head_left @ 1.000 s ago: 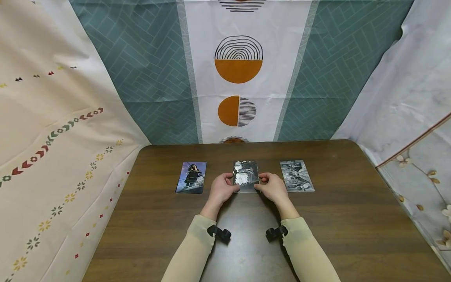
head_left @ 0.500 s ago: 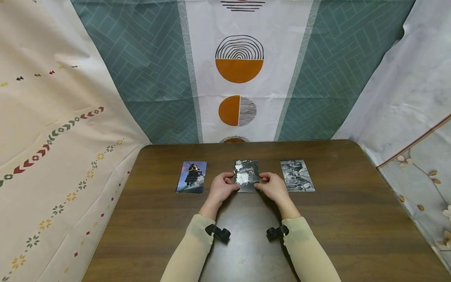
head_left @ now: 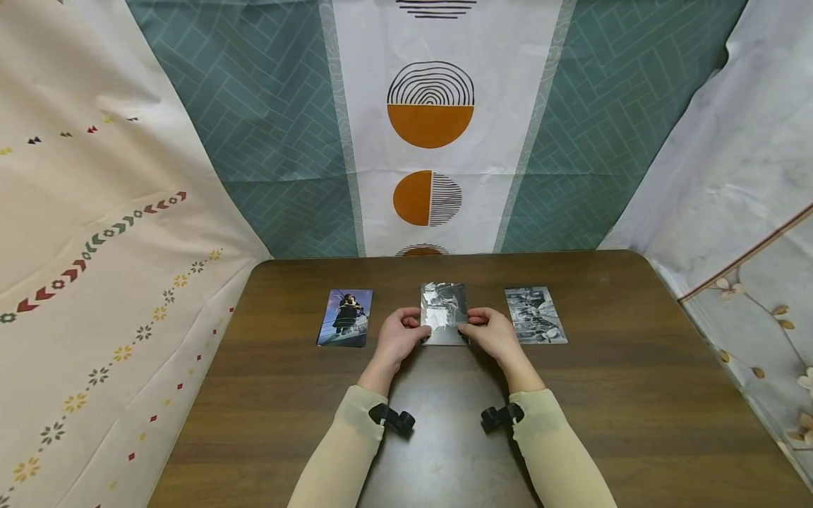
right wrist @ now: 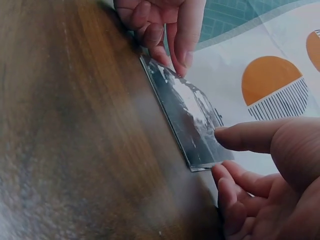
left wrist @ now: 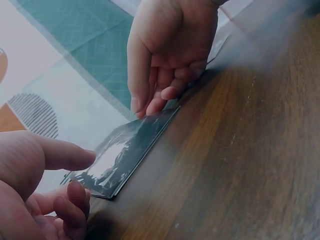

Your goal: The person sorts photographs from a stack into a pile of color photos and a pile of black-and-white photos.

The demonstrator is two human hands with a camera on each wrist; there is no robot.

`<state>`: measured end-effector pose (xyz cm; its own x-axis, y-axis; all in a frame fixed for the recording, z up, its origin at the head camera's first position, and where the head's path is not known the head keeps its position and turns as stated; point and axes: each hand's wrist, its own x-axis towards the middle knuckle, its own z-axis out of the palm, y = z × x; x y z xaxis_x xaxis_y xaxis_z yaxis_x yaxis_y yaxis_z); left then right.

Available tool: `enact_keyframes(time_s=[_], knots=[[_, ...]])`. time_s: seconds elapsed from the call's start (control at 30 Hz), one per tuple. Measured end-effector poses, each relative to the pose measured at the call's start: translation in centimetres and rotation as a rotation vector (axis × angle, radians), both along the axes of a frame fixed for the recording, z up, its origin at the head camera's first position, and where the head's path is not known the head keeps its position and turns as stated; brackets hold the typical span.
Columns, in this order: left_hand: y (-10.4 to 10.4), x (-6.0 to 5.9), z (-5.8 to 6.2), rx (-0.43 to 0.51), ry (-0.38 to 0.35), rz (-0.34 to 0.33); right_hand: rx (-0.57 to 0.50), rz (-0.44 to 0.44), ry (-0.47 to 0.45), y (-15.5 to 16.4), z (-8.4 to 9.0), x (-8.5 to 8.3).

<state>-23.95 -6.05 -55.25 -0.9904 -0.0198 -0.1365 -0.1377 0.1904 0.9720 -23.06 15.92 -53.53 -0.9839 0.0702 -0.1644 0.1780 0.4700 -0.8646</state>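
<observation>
A glossy black-and-white photo card [head_left: 443,314] lies between the two hands at the table's far middle. Bright glare covers much of its face. More layers show under its near edge in both wrist views, like a thin stack [left wrist: 122,155]. My left hand [head_left: 399,334] pinches its left side near the bottom corner, thumb over the face and fingers at the edge. On the opposite side, my right hand [head_left: 492,333] pinches the card the same way, its thumb [right wrist: 245,136] over the glossy face.
A colour photo card [head_left: 346,317], on a small pile, lies left of the hands. To the right is another black-and-white photo card [head_left: 536,315]. The brown wooden table [head_left: 603,423] ends at a patterned cloth [head_left: 438,141] behind. Black cameras are strapped to both wrists.
The middle card's far edge has shifted slightly away and up, and the glare has spread across its face. Both hands keep their grip, nearly in place. The side cards have not moved.
</observation>
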Motion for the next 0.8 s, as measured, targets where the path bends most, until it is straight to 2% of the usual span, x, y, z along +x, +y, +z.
enact_keyframes(time_s=[0.47,0.8], knots=[[0.23,0.19,0.75,0.054,0.032,0.018,-0.193,-0.023,0.052,0.00,0.37,-0.07],[0.21,0.17,0.78,0.066,0.031,0.002,-0.208,-0.032,0.047,0.02,0.53,-0.03]])
